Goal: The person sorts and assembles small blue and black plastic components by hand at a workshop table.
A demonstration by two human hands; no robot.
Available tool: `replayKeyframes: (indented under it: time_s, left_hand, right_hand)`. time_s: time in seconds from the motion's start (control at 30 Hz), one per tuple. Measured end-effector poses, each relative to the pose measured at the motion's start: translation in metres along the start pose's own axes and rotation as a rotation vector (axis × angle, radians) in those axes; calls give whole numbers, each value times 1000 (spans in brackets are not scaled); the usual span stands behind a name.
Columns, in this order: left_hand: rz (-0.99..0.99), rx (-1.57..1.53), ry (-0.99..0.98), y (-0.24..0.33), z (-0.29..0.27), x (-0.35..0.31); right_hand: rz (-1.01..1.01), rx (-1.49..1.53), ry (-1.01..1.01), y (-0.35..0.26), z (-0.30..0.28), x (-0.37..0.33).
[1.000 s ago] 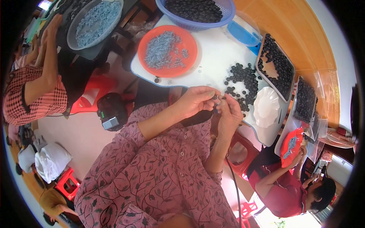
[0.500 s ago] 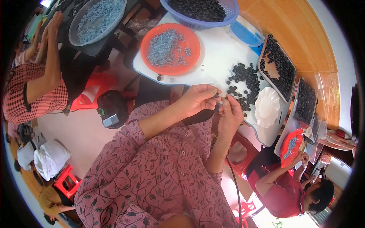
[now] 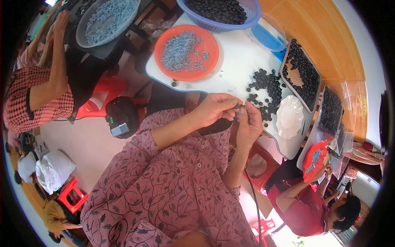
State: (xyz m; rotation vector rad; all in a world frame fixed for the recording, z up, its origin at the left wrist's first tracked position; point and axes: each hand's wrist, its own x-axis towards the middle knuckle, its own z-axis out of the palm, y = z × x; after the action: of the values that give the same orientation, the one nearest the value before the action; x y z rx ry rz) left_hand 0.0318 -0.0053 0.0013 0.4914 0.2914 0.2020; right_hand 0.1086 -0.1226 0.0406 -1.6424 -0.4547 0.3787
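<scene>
Just off the table's near edge, my two hands meet fingertip to fingertip. My left hand (image 3: 217,109) pinches a small black round piece (image 3: 236,106) between thumb and forefinger. Against it, my right hand (image 3: 250,119) is closed in a pinch on a small dark piece, mostly hidden by the fingers. Beyond them on the white table (image 3: 234,49) lies a loose heap of black round pieces (image 3: 269,84). An orange-red plate (image 3: 213,61) at the back left bears many small grey-blue pieces (image 3: 181,49).
A purple-blue basket (image 3: 218,25) of black pieces stands at the back. To the right are a white scalloped dish (image 3: 289,117) and a tray (image 3: 306,105) of black pieces. One co-worker (image 3: 304,206) sits at right, another (image 3: 41,90) at left.
My fingertips have come together, bringing the black round piece in my left hand up against the dark piece in my right. The view has shifted slightly.
</scene>
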Motion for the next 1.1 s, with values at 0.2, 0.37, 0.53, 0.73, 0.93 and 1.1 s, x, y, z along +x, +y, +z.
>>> replayKeyframes:
  time_s: [0.2, 0.37, 0.53, 0.73, 0.93, 1.1]
  left_hand:
    - [-13, -33, 7, -1, 0, 1]
    - [-26, -88, 0, 1, 0, 0]
    - [-28, -136, -19, 2, 0, -1]
    - [8, -17, -1, 2, 1, -2]
    - [1, 45, 16, 4, 2, -3]
    - [-30, -80, 21, 4, 1, -2]
  right_hand:
    - [33, 70, 2, 5, 1, 1]
    - [36, 157, 9, 13, 3, 2]
    - [45, 204, 9, 18, 0, 3]
    - [49, 173, -16, 6, 1, 1]
    - [-48, 17, -58, 2, 1, 2]
    - [-129, -109, -102, -5, 1, 3]
